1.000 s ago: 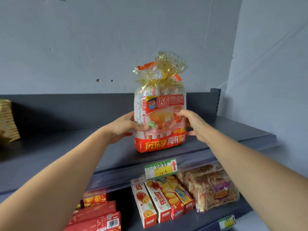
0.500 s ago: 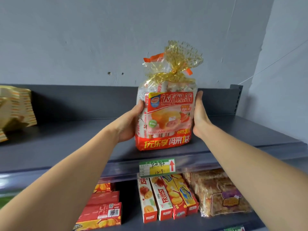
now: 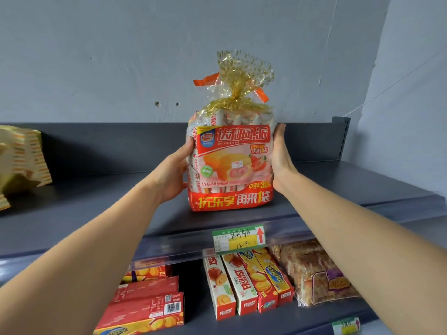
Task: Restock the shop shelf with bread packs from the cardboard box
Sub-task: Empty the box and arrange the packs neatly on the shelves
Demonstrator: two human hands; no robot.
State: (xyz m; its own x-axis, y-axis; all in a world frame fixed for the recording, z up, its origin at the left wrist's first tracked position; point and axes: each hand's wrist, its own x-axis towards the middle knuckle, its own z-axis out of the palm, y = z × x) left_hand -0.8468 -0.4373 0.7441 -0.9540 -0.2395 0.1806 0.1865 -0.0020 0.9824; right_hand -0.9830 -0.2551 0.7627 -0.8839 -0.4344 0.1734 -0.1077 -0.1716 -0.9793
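Observation:
A tall bread pack (image 3: 232,165) in clear plastic with a red label and a gold tied top stands upright on the dark grey top shelf (image 3: 96,209), near its front edge. My left hand (image 3: 173,171) presses flat against the pack's left side. My right hand (image 3: 280,158) presses against its right side, fingers pointing up. Both hands hold the pack between them. The cardboard box is out of view.
A gold and orange striped pack (image 3: 21,160) sits at the far left of the top shelf. A green and yellow price tag (image 3: 238,239) hangs on the shelf edge. Below are upright biscuit boxes (image 3: 246,284), red boxes (image 3: 147,305) and a wrapped cake pack (image 3: 316,272). A wall closes the right.
My hands shifted from the pack's front to flat on its two sides. The pack now stands straighter on the shelf, and the view has come closer.

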